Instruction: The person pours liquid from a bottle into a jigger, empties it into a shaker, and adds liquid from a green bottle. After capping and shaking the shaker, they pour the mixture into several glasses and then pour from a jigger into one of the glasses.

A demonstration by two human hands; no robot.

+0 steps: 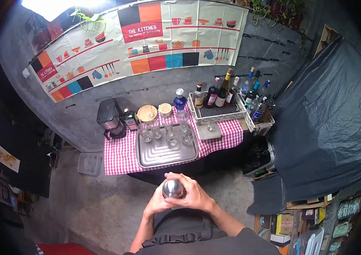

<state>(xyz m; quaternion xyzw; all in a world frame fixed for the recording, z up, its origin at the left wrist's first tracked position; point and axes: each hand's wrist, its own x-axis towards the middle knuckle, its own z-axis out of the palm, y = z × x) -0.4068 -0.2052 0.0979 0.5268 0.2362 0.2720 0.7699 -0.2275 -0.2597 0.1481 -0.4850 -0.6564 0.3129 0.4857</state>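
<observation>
Both my hands wrap around a shiny metal shaker (174,188) held in front of my body, its rounded end toward the camera. My left hand (157,203) clasps it from the left and below, my right hand (196,194) covers its right side and top. Ahead stands a table with a red-and-white checked cloth (121,157). On it lies a metal tray (160,154) carrying several empty glasses (172,138) along its far edge.
A black coffee machine (110,119) stands at the table's left. Two lidded jars (147,113) and a blue bottle (180,102) sit behind the tray. A white basket (216,112) holds several bottles; more bottles (257,104) crowd the right. A dark tarp (325,114) hangs on the right.
</observation>
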